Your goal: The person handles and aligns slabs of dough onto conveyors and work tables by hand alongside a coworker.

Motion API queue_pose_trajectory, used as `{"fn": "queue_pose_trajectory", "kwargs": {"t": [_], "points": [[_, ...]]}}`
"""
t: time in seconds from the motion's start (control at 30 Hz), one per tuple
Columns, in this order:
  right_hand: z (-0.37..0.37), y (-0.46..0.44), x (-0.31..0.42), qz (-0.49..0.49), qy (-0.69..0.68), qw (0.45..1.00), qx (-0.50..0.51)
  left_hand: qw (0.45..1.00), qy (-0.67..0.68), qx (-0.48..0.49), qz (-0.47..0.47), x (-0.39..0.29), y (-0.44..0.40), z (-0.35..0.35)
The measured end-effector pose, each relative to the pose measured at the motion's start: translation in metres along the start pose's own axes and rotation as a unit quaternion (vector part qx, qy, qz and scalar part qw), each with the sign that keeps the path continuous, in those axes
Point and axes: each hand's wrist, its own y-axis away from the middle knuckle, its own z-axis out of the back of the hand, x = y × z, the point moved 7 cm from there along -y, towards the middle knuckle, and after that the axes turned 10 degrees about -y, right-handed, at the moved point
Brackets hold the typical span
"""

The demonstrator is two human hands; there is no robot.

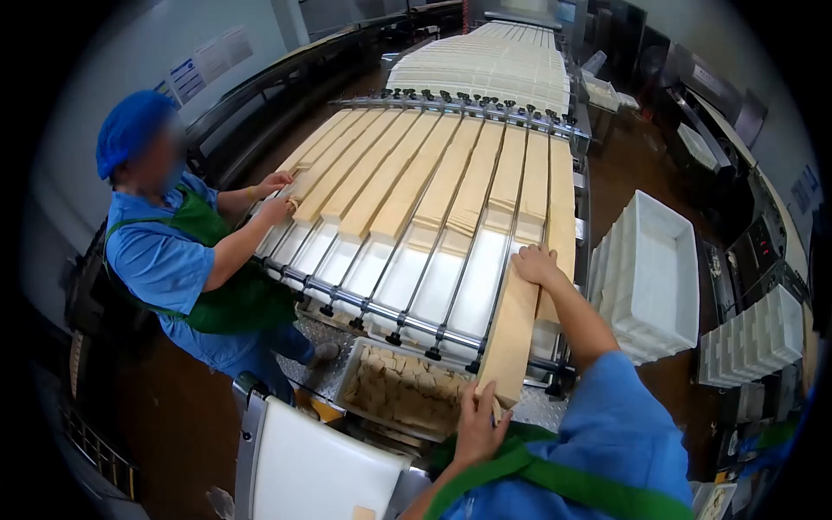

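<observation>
A long stack of thin pale sheets (507, 334) lies lengthwise over the front roller bar at the right of the slatted table. My left hand (479, 426) is closed round its near end, fingers curled at the edge. My right hand (536, 265) grips the far end from above. Beside it, another long stack (562, 204) runs along the table's right edge. More stacks (407, 186) lie side by side to the left, with metal rods between the rows. Some of their near ends are uneven and fanned.
A co-worker in a blue cap (186, 251) handles stacks at the table's left. Below the roller bar (373, 305) is a bin of broken pieces (351, 381). White crates (663, 269) stand at the right, a white belt (321, 464) at the lower left.
</observation>
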Motion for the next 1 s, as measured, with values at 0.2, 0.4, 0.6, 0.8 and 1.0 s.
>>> {"fn": "queue_pose_trajectory", "kwargs": {"t": [0.2,0.4,0.6,0.8,1.0], "points": [[0.004,-0.043,-0.012,-0.061,0.014,0.996,0.056,0.997,0.058,-0.033,0.033,-0.002,-0.038,-0.014],[0.007,-0.066,-0.024,0.000,0.007,0.999,-0.047,0.999,0.022,-0.030,0.023,0.003,-0.064,-0.036],[0.015,-0.075,-0.020,0.025,0.033,0.996,-0.076,0.999,0.028,-0.007,0.030,0.012,-0.089,-0.057],[0.002,-0.069,-0.023,0.085,0.031,0.976,-0.198,0.996,0.080,-0.016,0.025,0.029,-0.115,-0.083],[-0.010,-0.097,-0.040,0.105,0.029,0.980,-0.164,0.993,0.059,-0.082,0.065,0.043,-0.104,-0.052]]}}
